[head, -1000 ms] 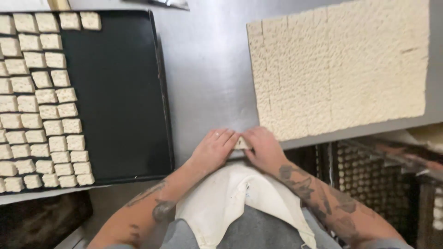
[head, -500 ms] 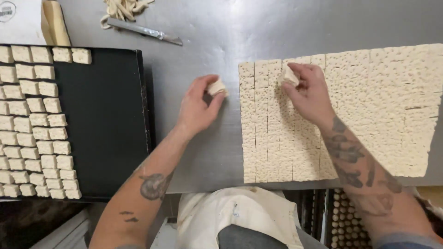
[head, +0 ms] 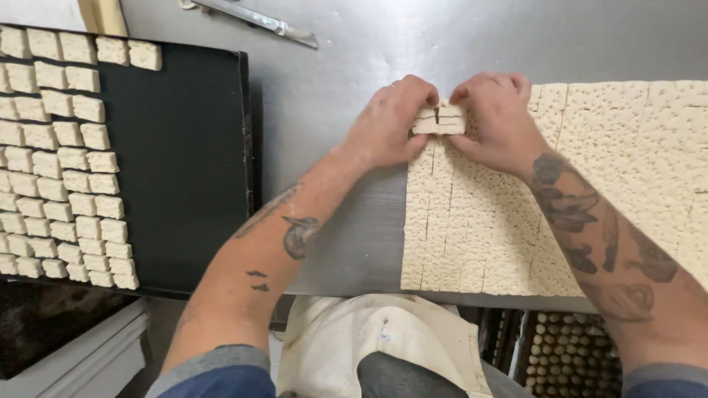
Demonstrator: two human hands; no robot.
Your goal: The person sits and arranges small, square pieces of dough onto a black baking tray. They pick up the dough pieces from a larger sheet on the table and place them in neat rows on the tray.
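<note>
Both hands are back together now: half a second ago the left hand [head: 387,121] was off to the side with one piece, now it's pinching the dough squares [head: 438,120] along with the right hand [head: 495,118], right at the top left corner of the scored dough sheet [head: 590,191] on the table [head: 346,59]. Looks like another few squares coming off. The black tray [head: 184,169] on the left holds neat rows of separated pieces [head: 59,155], right half bare.
</note>
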